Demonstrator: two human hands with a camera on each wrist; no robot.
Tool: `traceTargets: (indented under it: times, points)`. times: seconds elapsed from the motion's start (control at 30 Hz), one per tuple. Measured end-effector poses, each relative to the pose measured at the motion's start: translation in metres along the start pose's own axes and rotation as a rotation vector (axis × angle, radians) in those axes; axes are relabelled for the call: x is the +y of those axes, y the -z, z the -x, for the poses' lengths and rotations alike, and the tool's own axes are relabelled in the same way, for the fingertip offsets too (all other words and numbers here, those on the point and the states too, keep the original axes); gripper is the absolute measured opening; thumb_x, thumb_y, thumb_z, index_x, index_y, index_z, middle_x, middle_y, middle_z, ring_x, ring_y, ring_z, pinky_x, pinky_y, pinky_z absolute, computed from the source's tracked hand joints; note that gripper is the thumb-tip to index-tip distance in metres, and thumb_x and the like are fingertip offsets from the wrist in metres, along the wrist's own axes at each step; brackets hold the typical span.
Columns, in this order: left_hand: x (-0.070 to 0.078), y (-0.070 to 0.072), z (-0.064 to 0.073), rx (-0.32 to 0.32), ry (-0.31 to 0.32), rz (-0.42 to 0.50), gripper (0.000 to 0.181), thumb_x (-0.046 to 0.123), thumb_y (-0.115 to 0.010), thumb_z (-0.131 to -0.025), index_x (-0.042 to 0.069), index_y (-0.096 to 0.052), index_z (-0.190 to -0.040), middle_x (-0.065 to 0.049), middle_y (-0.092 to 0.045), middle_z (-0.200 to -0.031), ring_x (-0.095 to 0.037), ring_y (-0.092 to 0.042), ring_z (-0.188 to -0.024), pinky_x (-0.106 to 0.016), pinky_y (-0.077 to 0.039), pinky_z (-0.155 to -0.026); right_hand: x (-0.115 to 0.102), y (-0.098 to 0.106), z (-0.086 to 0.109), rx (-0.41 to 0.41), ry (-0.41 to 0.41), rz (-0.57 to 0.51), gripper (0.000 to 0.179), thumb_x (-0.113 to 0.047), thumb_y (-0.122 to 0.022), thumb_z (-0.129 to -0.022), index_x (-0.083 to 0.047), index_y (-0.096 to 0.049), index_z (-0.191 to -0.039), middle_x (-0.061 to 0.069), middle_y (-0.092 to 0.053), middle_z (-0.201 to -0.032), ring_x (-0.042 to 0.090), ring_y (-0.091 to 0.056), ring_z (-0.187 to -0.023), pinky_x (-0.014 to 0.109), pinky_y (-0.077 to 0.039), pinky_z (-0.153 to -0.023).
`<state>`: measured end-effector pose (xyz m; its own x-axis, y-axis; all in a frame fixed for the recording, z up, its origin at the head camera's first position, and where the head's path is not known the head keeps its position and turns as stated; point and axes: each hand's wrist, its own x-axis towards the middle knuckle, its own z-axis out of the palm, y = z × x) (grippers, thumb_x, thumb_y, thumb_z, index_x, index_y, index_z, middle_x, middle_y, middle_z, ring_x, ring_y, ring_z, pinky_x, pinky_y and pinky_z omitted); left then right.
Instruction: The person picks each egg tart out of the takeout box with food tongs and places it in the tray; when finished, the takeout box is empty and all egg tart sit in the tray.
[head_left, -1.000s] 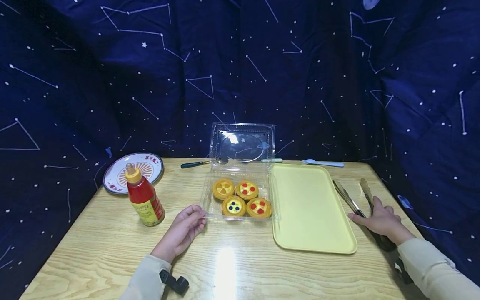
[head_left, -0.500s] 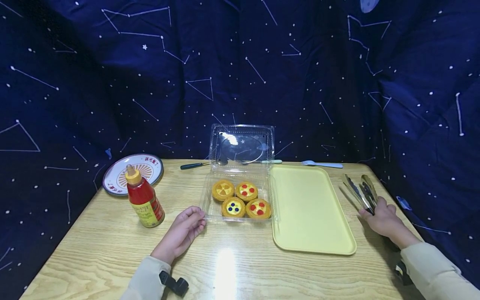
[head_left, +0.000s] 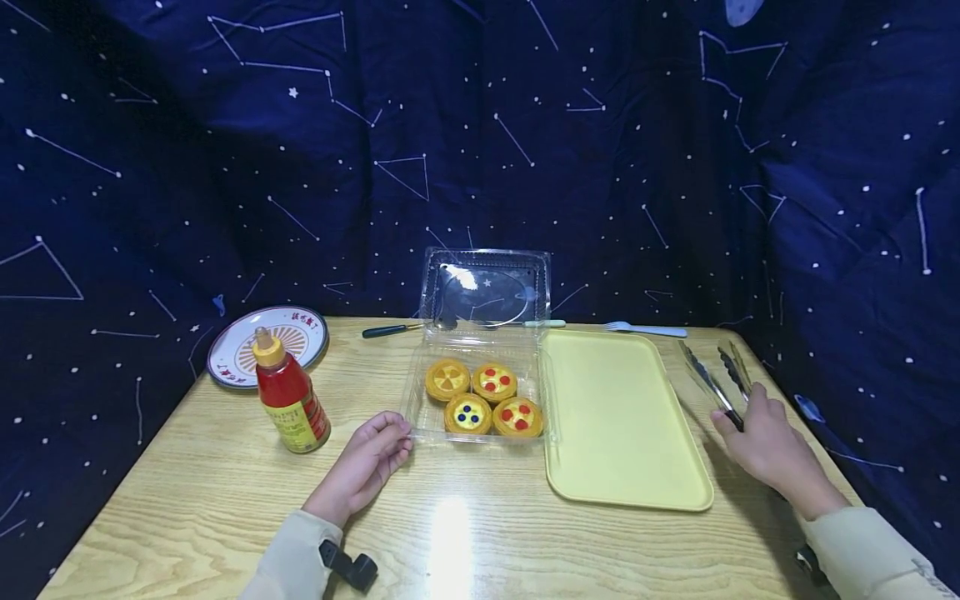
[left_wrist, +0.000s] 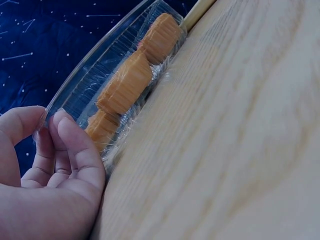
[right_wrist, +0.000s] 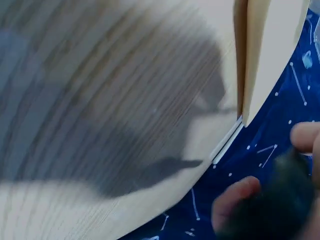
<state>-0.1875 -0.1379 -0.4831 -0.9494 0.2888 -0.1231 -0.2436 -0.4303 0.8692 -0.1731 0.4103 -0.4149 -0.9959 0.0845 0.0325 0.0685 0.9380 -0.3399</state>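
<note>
A clear plastic clamshell container (head_left: 483, 287) stands with its lid up in the middle of the table. Several egg tarts (head_left: 448, 379) lie inside, topped with red dots, blue dots or a yellow pattern. At its near left corner, my left hand (head_left: 363, 467) pinches the rim; the left wrist view shows thumb and finger on the clear edge (left_wrist: 65, 87). On the right, my right hand (head_left: 776, 450) grips metal tongs (head_left: 708, 383) by their dark handle, above the table with the tips spread apart. The right wrist view shows the handle (right_wrist: 275, 200) only as a dark blur.
A yellow tray (head_left: 622, 417) lies between the container and the tongs. On the left stand a red sauce bottle (head_left: 292, 408) and a plate (head_left: 217, 354). A blue fork (head_left: 648, 329), a dark-handled utensil (head_left: 384, 331) and a pale green handle (head_left: 551, 323) lie along the back edge.
My right hand has taken the tongs up off the table; they have turned slightly and now rise higher above their shadow. My left hand stays at the container's corner.
</note>
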Motion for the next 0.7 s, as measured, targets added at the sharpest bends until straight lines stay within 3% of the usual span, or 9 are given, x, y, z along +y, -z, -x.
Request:
traceTargets:
  times: [0.27,0.57,0.7]
  points:
    - [-0.001,0.0,0.0,0.0,-0.001,0.006,0.005,0.006,-0.054,-0.1,0.009,-0.056,-0.096,-0.004,-0.059,-0.092,-0.01,-0.059,-0.079,-0.02,-0.051,-0.072,-0.018,-0.002,0.005,0.079,0.049,0.091,0.093,-0.06,-0.039,-0.1,0.017,-0.015,-0.146,0.043,-0.042,-0.115,0.056,-0.055,-0.075,0.06,-0.042,-0.048]
    - [0.0,0.001,-0.001,-0.006,-0.002,-0.01,0.004,0.006,-0.053,-0.1,0.009,-0.056,-0.097,-0.003,-0.058,-0.092,-0.01,-0.059,-0.08,-0.02,-0.052,-0.074,-0.045,0.002,0.005,0.151,0.16,0.063,0.07,-0.054,-0.042,-0.102,0.003,-0.034,-0.141,0.031,-0.054,-0.114,0.053,-0.057,-0.093,0.061,-0.043,-0.053]
    - [-0.001,0.0,-0.001,0.01,0.0,-0.008,0.005,0.006,-0.053,-0.1,0.009,-0.055,-0.097,-0.003,-0.058,-0.091,-0.01,-0.059,-0.079,-0.02,-0.051,-0.073,-0.06,0.002,0.007,0.149,0.204,0.058,0.066,-0.053,-0.043,-0.102,-0.002,-0.035,-0.143,0.03,-0.055,-0.12,0.053,-0.057,-0.099,0.064,-0.043,-0.058]
